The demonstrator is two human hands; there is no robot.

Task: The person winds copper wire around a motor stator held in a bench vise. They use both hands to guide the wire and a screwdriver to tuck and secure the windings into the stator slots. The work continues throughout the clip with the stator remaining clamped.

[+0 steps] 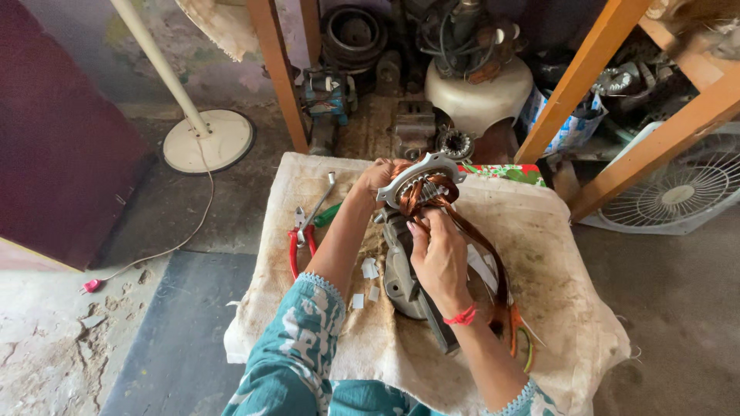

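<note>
A round metal motor stator [422, 183] with copper wire windings stands tilted on a cloth-covered work surface [555, 254]. My left hand [377, 176] grips the stator's left rim. My right hand [439, 250], with a red band at the wrist, pinches the copper windings at the stator's lower side. A long bundle of copper wire [493, 266] trails from the stator down to the right, past my right forearm. A grey metal motor housing [401, 277] lies under the stator.
Red-handled pliers [297, 243], a wrench [317, 202] and a green-handled tool [327, 214] lie left of my arm. Small white paper pieces [368, 270] sit on the cloth. Wooden frame legs [281, 77], motor parts, a white fan base [208, 140] and a fan grille [678, 192] surround the surface.
</note>
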